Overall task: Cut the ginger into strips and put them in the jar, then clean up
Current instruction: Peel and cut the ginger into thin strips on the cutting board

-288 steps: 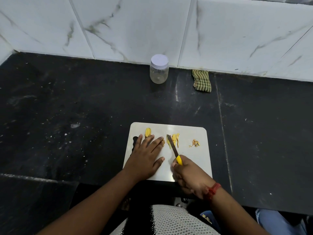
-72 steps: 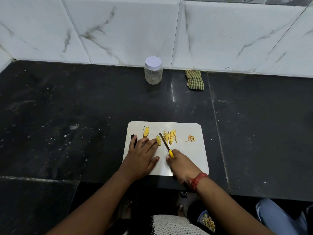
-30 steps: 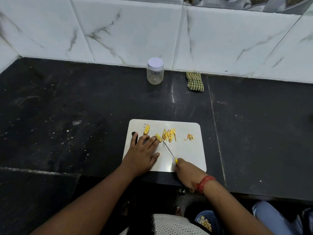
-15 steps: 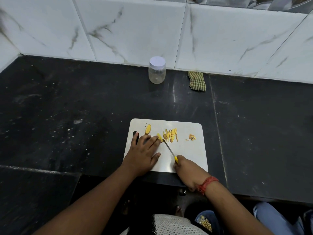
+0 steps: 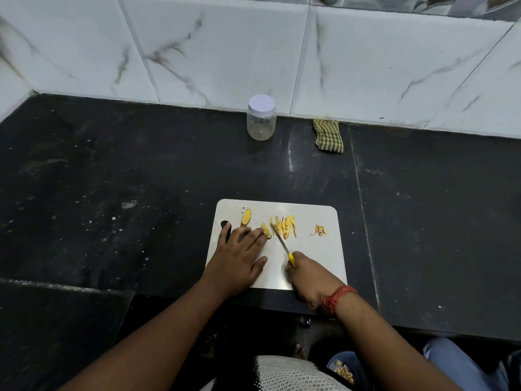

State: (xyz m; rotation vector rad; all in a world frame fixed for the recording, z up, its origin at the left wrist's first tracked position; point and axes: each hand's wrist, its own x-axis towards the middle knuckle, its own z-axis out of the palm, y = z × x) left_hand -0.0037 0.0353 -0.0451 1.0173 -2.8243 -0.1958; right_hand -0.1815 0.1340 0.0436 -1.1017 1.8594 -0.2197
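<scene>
A white cutting board (image 5: 315, 258) lies on the black counter. My left hand (image 5: 239, 258) rests flat on it, fingertips pressing a yellow ginger piece (image 5: 266, 231). My right hand (image 5: 308, 279) grips the yellow handle of a small knife (image 5: 280, 240), its blade tip against that piece. A pile of cut ginger strips (image 5: 285, 226) lies just right of the blade. Another ginger slice (image 5: 246, 217) sits beyond my left fingers. The clear jar (image 5: 261, 117), lid on, stands by the wall.
A small heap of ginger peel scraps (image 5: 319, 230) lies on the board's right side. A folded green checked cloth (image 5: 328, 135) sits against the marble-tiled wall, right of the jar. The counter's front edge runs just below the board.
The strip pile has grown since the earliest frame. Over the last second the hands and knife have held nearly the same position at the ginger piece.
</scene>
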